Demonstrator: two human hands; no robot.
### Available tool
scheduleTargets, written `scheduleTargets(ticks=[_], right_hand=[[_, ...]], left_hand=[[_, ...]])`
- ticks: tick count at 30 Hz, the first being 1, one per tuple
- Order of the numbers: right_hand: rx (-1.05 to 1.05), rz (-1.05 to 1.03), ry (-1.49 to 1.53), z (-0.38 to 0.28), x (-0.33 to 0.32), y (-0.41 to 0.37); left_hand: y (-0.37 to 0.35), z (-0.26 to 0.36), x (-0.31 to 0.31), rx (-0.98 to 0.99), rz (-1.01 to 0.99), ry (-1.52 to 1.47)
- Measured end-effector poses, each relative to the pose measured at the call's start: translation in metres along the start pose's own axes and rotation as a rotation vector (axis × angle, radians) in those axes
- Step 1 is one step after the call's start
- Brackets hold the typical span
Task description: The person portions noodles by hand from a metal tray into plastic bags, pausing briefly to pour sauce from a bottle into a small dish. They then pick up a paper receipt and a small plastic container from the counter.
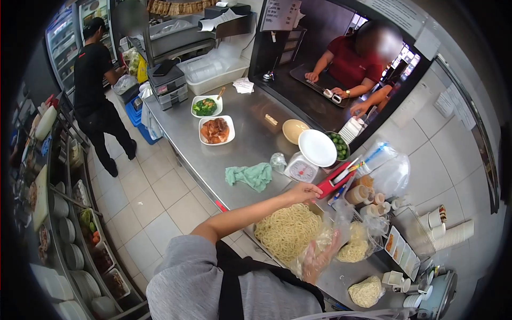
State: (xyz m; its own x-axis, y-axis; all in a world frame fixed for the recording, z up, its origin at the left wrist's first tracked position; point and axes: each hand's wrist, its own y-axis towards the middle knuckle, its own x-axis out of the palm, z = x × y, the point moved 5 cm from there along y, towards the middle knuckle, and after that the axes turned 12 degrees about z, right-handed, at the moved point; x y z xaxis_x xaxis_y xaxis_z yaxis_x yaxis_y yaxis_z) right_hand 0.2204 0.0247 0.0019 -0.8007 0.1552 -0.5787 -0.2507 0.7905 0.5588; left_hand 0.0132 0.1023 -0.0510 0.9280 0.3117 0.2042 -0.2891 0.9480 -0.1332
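Note:
My left hand [305, 194] reaches across the counter, its fingers closed at the near end of a red holder [332, 182] with pens and narrow packets in it. My right hand [319, 257] is covered by clear plastic, fingers stretched out, at the right side of a large tray of yellow noodles [288, 229]. A clear plastic bag [342, 217] rises just beyond its fingertips. Bagged noodles [354, 244] lie right of that hand, and another noodle bag [366, 292] sits nearer the counter's lower end.
A kitchen scale [302, 169] bears a white bowl [318, 148]. A green cloth [249, 176], a dish of meat [216, 131] and a dish of broccoli [206, 106] are farther left. Sauce bottles [358, 194] stand by the wall. Co-workers are at the pass window [354, 66] and the fridge.

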Motion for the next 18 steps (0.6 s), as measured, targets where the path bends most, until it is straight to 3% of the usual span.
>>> scheduleTargets(ticks=[1, 4, 7, 9, 10, 11, 14, 17, 18], right_hand=[[-0.034, 0.089, -0.01, -0.002, 0.015, 0.003], [-0.227, -0.566, -0.475, 0.043, 0.12, -0.023], [0.038, -0.419, -0.285, 0.037, 0.12, -0.009], [0.169, -0.519, -0.378, 0.032, 0.119, -0.003], [-0.06, -0.356, -0.492, 0.039, 0.116, -0.014], [-0.289, -0.193, -0.609, 0.037, 0.117, -0.026], [0.25, -0.546, -0.827, -0.018, 0.109, -0.011], [0.283, -0.316, -0.652, -0.025, 0.096, -0.028], [0.186, -0.257, -0.605, -0.029, 0.094, -0.035]], left_hand=[[-0.004, -0.004, -0.013, 0.019, 0.041, -0.007], [-0.012, -0.016, -0.043, 0.029, -0.056, 0.064], [-0.02, -0.031, -0.08, 0.256, -0.185, 0.007], [-0.03, -0.012, -0.125, 0.17, -0.245, 0.043], [-0.037, 0.001, -0.149, 0.13, -0.275, 0.054], [-0.038, 0.018, -0.181, 0.168, -0.248, 0.119], [-0.035, 0.068, -0.282, 0.112, -0.113, 0.215], [-0.014, 0.117, -0.382, 0.247, 0.02, 0.279], [-0.003, 0.132, -0.413, 0.269, 0.087, 0.276]])
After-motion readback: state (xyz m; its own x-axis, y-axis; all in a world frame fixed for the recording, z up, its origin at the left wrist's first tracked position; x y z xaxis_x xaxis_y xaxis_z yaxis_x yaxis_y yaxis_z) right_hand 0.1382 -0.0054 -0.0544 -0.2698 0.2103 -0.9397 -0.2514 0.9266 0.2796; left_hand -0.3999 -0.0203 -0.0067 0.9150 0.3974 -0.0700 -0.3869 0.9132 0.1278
